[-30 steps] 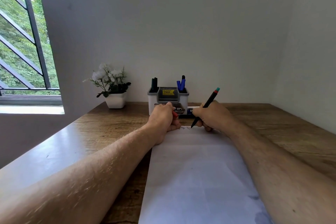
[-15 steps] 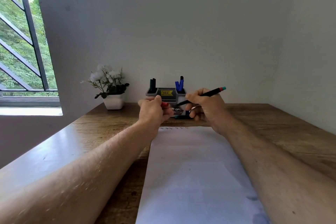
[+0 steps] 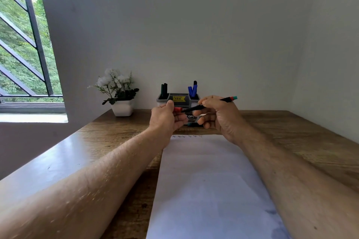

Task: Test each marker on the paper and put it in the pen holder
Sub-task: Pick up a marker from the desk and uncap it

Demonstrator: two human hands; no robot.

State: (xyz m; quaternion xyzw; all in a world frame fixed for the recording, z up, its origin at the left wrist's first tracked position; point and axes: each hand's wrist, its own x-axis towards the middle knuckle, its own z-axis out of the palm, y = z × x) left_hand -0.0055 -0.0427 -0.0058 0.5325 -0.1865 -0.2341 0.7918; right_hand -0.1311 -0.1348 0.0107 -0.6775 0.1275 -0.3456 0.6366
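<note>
Red is the cap (image 3: 177,110) my left hand (image 3: 168,117) pinches. My right hand (image 3: 217,115) grips the black marker (image 3: 209,104), its tip touching the cap, above the paper (image 3: 209,180). The pen holder (image 3: 178,100) stands just behind, markers inside.

A wooden tabletop (image 3: 291,132) meets plain white walls (image 3: 194,25). A barred window (image 3: 25,44) at the left shows green foliage; daylight glares off the tabletop's left edge. A white flower pot (image 3: 122,109) stands at the far edge.
</note>
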